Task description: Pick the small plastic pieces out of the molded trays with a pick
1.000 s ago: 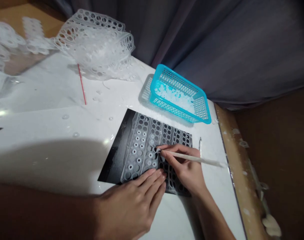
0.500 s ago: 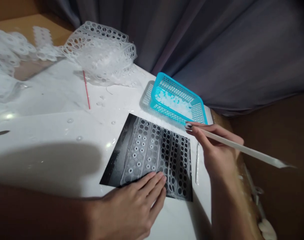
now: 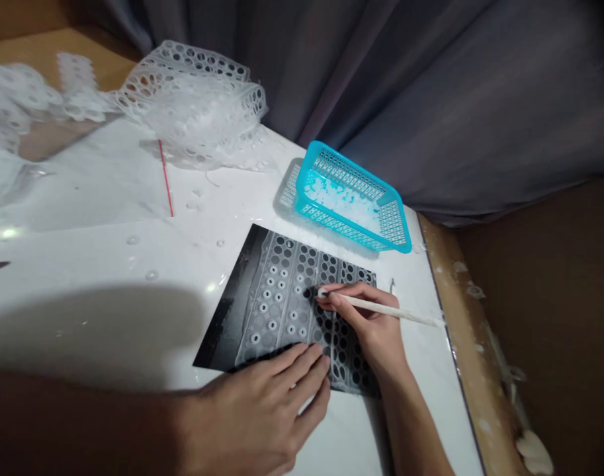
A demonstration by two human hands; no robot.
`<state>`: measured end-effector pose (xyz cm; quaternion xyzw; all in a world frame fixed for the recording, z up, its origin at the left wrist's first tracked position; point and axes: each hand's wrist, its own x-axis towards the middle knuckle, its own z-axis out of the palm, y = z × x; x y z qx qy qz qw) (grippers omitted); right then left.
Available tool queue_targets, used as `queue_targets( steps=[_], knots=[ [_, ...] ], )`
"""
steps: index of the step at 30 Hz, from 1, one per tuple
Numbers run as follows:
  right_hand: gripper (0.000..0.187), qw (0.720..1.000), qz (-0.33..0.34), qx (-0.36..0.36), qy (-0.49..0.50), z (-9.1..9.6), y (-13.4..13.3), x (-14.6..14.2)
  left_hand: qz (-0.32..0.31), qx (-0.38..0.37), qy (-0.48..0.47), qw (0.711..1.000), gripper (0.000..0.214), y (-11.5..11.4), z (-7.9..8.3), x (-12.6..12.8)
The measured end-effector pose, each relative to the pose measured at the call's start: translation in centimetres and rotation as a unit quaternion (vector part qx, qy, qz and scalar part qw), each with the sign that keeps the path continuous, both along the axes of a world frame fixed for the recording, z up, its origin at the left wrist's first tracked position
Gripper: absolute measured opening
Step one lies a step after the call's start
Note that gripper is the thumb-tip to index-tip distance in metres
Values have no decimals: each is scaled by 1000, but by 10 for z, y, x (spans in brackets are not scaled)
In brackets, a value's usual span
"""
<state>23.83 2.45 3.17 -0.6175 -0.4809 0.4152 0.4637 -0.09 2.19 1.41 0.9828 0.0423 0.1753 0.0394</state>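
A dark sheet (image 3: pixel 217 330) lies on the table under clear strips (image 3: pixel 286 291) with rows of round holes; small white rings (image 3: pixel 272 325) sit in several of the left rows. My left hand (image 3: pixel 276 403) rests flat on the sheet's lower edge, fingers stretched out. In my right hand (image 3: pixel 368 311), over the middle of the strips, is a slim white stick (image 3: pixel 381 307), pinched like a pen. A small white piece (image 3: pixel 322 293) shows at the stick's dark tip, by my fingertips. Whether it touches the strips I cannot tell.
A blue basket (image 3: pixel 351 228) holding small white pieces stands beyond the sheet. Crumpled perforated strips (image 3: pixel 197 112) are heaped at the back left. A red thin stick (image 3: pixel 165 178) and a few loose rings (image 3: pixel 151 274) lie on the table (image 3: pixel 103 251). A dark curtain (image 3: pixel 381 79) hangs behind.
My right hand has moved left and down from beside the basket to over the strips, carrying the stick and small white piece. My left hand stays on the sheet.
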Motion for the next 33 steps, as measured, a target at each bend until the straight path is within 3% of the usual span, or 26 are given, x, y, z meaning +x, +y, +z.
queue_targets(
  steps=[3, 7, 8, 11, 13, 16, 20, 25, 33],
  knots=[
    [15, 999, -19, -13, 26, -6, 2, -3, -6, -9, 13, 1000, 60, 1, 1, 0],
    [13, 998, -38, 33, -37, 2, 14, -27, -14, -21, 18, 1000, 60, 2, 1, 1],
    [13, 996, -16, 57, -64, 9, 19, -37, -17, -25, 20, 999, 61, 2, 1, 1],
    [1, 980, 133, 119, -92, 32, 35, -65, -24, -40, 35, 998, 62, 3, 0, 4],
    [5, 970, 157, 145, -113, 44, 43, -74, -29, -47, 40, 998, 64, 3, -1, 5],
    [8, 971, 138, 150, -126, 45, 42, -62, -36, -47, 41, 997, 67, 3, -1, 5],
    [4, 980, 73, 114, -146, 28, 17, -26, -35, -38, 37, 998, 64, 2, -2, 4],
    [7, 978, 127, 43, -160, 16, -21, -6, -35, -16, 22, 999, 61, 2, -2, 2],
    [7, 966, 164, 73, -187, 9, -38, -16, -36, -5, -3, 999, 60, -2, -5, 3]
  ],
)
